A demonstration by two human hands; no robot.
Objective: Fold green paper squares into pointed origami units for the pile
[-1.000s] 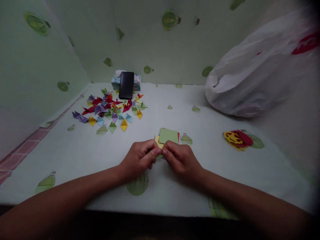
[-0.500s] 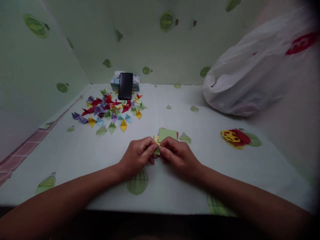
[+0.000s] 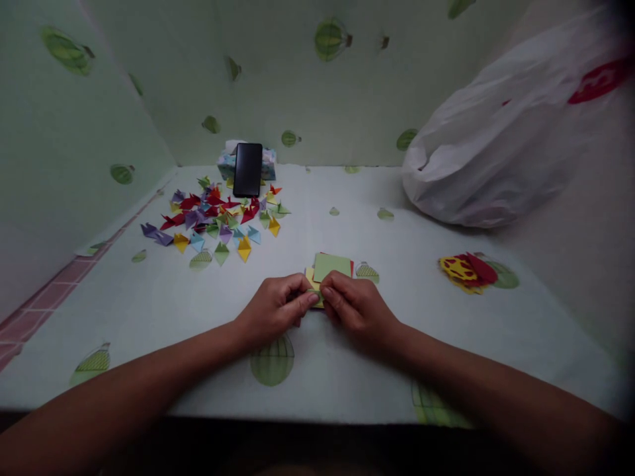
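My left hand (image 3: 278, 305) and my right hand (image 3: 361, 307) meet low over the table, thumbs and forefingers pinched. Between their fingertips is a small piece of green paper (image 3: 316, 291), mostly covered by the fingers; its folds cannot be made out. Just beyond the hands lies a stack of square coloured papers (image 3: 332, 266), green on top, with yellow and red edges showing. A scattered heap of folded paper cranes (image 3: 213, 215) in red, purple, yellow, green, blue and orange spreads to the far left.
A black phone (image 3: 247, 170) leans on a tissue box (image 3: 269, 163) behind the cranes. On the right lie yellow and red cut-out pieces (image 3: 466, 272). A large white plastic bag (image 3: 476, 152) stands at the back right. The cloth-covered table (image 3: 387, 383) meets walls.
My left thumb has slid slightly right along the small green paper, and my right fingertips have shifted slightly. Both hands keep their pinch; the other things stay in place.
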